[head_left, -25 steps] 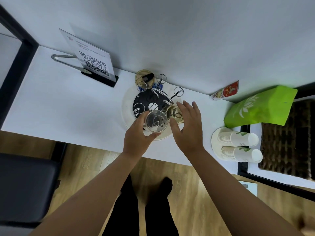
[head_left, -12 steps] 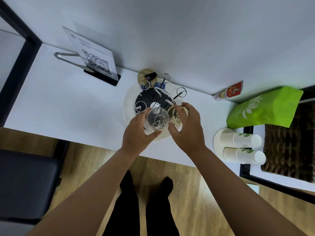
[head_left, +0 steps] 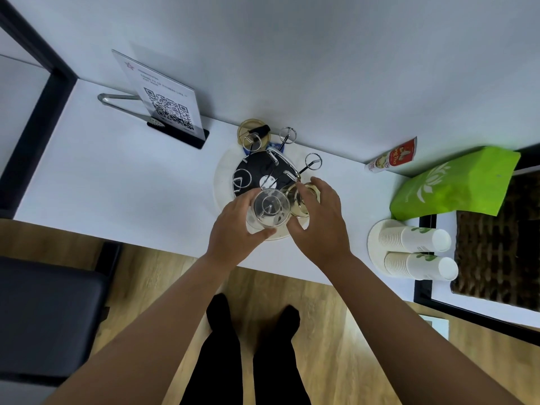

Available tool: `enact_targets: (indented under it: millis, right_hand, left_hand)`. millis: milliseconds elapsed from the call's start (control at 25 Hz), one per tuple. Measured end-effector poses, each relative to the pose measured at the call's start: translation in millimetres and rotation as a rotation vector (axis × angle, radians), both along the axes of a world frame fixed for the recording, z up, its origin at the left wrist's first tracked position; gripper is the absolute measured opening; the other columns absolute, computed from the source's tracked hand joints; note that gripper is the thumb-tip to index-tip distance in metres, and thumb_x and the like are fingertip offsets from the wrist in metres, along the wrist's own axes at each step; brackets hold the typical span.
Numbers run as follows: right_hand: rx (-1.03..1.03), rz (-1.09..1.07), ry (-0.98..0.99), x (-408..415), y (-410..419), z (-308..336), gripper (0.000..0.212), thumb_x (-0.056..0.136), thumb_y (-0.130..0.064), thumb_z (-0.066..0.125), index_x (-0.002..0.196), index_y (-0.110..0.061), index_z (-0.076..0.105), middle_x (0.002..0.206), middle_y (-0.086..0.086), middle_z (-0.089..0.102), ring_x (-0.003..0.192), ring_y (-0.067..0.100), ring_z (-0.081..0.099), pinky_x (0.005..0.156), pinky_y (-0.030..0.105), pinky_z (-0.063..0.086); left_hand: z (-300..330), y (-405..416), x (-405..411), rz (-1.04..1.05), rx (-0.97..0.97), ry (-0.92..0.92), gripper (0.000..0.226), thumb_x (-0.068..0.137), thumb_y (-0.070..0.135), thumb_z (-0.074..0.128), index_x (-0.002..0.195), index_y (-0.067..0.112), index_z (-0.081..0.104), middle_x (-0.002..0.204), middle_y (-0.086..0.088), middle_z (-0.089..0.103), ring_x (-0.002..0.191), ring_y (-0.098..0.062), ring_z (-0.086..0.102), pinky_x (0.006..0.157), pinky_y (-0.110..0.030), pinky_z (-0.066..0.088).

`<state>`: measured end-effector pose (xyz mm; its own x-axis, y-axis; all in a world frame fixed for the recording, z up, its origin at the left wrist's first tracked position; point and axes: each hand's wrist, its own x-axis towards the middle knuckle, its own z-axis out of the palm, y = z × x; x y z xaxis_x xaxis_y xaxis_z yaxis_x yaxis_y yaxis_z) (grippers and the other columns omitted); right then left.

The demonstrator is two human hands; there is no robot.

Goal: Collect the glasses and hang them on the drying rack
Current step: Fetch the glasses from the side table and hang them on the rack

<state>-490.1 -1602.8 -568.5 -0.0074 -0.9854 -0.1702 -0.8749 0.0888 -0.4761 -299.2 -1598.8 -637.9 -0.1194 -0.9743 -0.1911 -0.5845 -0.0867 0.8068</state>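
The white tabletop [head_left: 122,182] runs along the wall, and the drying rack [head_left: 264,176] stands on it against that wall: a round pale tray with a dark disc and wire arms ending in loops. Right of the rack lie a green pouch [head_left: 455,185] and two stacks of paper cups [head_left: 415,252]; left of it stands a QR sign [head_left: 166,103].

At the rack's near edge the left hand [head_left: 233,232] holds a clear glass [head_left: 270,207], base up, its fingers [head_left: 248,200] curled round the wall, a wire tip showing through the base. Just beside it on the rack's right sits an amber glass [head_left: 298,201], also inverted; the right hand [head_left: 324,220] covers it, fingers [head_left: 318,184] bent over it, thumb apart. Whether they actually clamp it I cannot tell.

The two glasses almost touch. Lowering the clear one off-centre could knock its neighbour, or leave it perched on the wire tip and tipping outward over the tabletop's near edge.
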Motion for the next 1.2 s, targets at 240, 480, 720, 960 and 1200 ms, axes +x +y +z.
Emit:
enact_targets:
  millis: [240,480,720,960,1200]
  right_hand:
    - [0.043,-0.001,0.006,1.6,1.2,4.5,0.069,0.087,-0.029,0.064,0.153,-0.026,0.047,0.171,0.001,0.025,0.16,0.022,0.007,0.119,0.051,0.033]
    - [-0.124,-0.112,-0.1,5.3,0.4,16.4,0.049,0.088,-0.025,0.067,0.137,-0.021,0.063,0.158,0.003,0.046,0.153,0.024,0.027,0.116,0.047,0.038]
    - [-0.217,-0.101,-0.092,15.3,-33.2,26.3,0.041,0.098,-0.031,0.067,0.137,-0.017,0.065,0.135,0.003,0.063,0.134,0.025,0.047,0.109,0.043,0.044]
    - [-0.179,-0.108,-0.097,14.4,-27.2,15.7,0.046,0.099,-0.034,0.065,0.143,-0.019,0.06,0.142,0.002,0.061,0.139,0.024,0.043,0.113,0.048,0.041]
    - [-0.126,-0.152,-0.054,5.3,-3.2,7.3,0.048,0.098,-0.037,0.066,0.144,-0.021,0.059,0.156,0.004,0.05,0.15,0.026,0.033,0.118,0.051,0.035]
  left_hand:
    - [-0.9,3.0,-6.0,0.025,-0.012,-0.018,0.093,0.073,0.049,0.091,0.15,0.034,0.041,0.147,0.013,0.057,0.134,-0.013,0.053,0.105,-0.037,0.052]
    - [2.0,10.9,-2.9,0.002,0.028,-0.07,0.107,0.071,0.055,0.09,0.158,0.032,0.031,0.156,0.007,0.051,0.14,-0.019,0.05,0.109,-0.04,0.045]
    - [3.3,12.9,37.8,0.057,0.059,-0.063,0.104,0.071,0.058,0.089,0.157,0.035,0.036,0.159,0.011,0.047,0.144,-0.013,0.044,0.113,-0.037,0.041]
    - [10.3,1.1,48.7,0.0,0.0,-0.059,0.097,0.07,0.058,0.089,0.152,0.031,0.046,0.153,0.012,0.053,0.138,-0.01,0.05,0.109,-0.03,0.044]
    - [2.4,12.8,14.5,-0.049,-0.017,-0.07,0.099,0.071,0.056,0.089,0.154,0.029,0.043,0.155,0.01,0.052,0.14,-0.012,0.048,0.107,-0.026,0.04]
